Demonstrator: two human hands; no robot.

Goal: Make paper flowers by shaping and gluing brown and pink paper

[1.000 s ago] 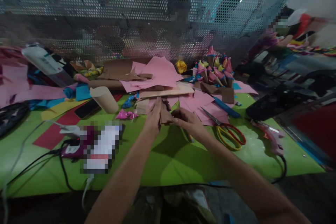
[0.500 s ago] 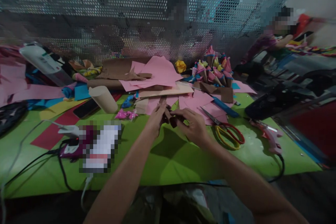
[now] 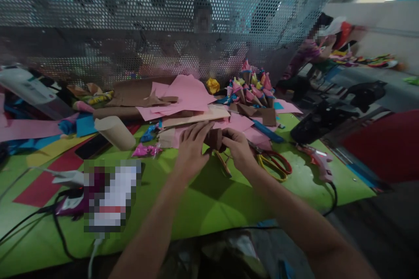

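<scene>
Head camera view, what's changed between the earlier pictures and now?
The left hand opened from its grip and spread beside the small brown paper piece, which looks more curled. The right hand still pinches it. The camera turned right, shifting the scene left. The red-and-yellow-handled scissors and pink glue gun stayed put.

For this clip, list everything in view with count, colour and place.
Brown paper piece: one, brown, held, centre
Stick: one, tan, below it
Scissors: one pair, red and yellow handles, right
Glue gun: one, pink, far right
Paper cones: many, mixed colours, back right
Crumpled paper: one, yellow, back centre
Sheets: several, pink, back centre
Roll: one, tan, left
Blurred phone: one, pale screen, front left
Power strip: one, purple, front left
Table: one, green, beneath
Perforated screen: one, grey, background
Co-worker: at least one, purple sleeve, background right
Left hand: one, bare, centre
Right hand: one, bare, centre
</scene>
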